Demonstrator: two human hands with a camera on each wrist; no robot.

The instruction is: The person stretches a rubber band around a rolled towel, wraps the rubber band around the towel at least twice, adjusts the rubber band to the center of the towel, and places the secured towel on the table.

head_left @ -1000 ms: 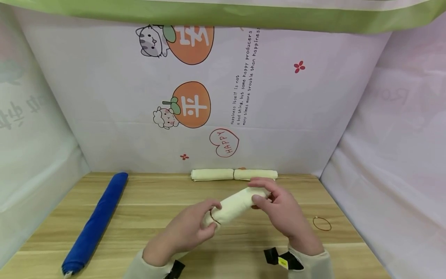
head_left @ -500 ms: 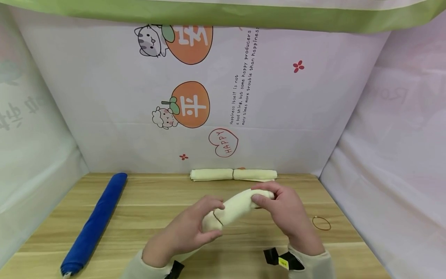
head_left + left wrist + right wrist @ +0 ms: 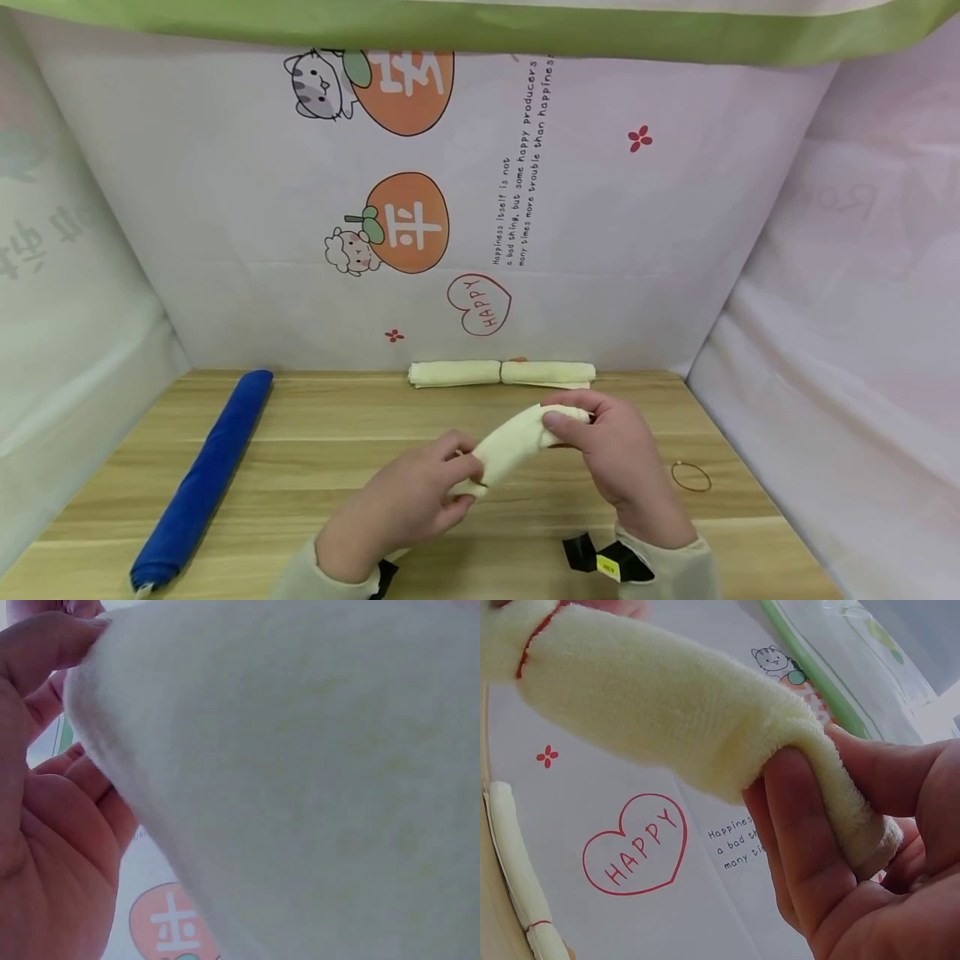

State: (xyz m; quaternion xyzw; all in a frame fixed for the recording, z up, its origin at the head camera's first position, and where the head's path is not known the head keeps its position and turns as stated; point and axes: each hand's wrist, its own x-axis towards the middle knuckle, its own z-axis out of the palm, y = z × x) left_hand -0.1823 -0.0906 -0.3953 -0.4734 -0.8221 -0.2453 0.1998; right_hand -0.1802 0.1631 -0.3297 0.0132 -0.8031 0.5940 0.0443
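Note:
A cream rolled towel (image 3: 510, 446) is held slanting above the table between both hands, its right end higher in the head view. My left hand (image 3: 412, 500) grips the lower part, fingers curled over it near a thin dark red elastic band (image 3: 531, 645) that circles the roll. My right hand (image 3: 618, 454) grips the upper end, thumb on the near side and fingers behind. In the right wrist view that end bends down over the fingers. Cream cloth (image 3: 285, 780) fills most of the left wrist view, hiding part of the left fingers.
A second cream towel roll (image 3: 457, 374), banded at its middle, lies along the back wall (image 3: 585, 308). A long blue roll (image 3: 202, 492) lies at the left. One loose elastic band (image 3: 692, 491) rests on the wooden table (image 3: 322, 417) right of the right hand. White printed sheets enclose the sides.
My left thumb and fingers spread around the towel near the band, then curled in over it, covering most of the band in the head view. The right hand slid slightly toward the towel's end.

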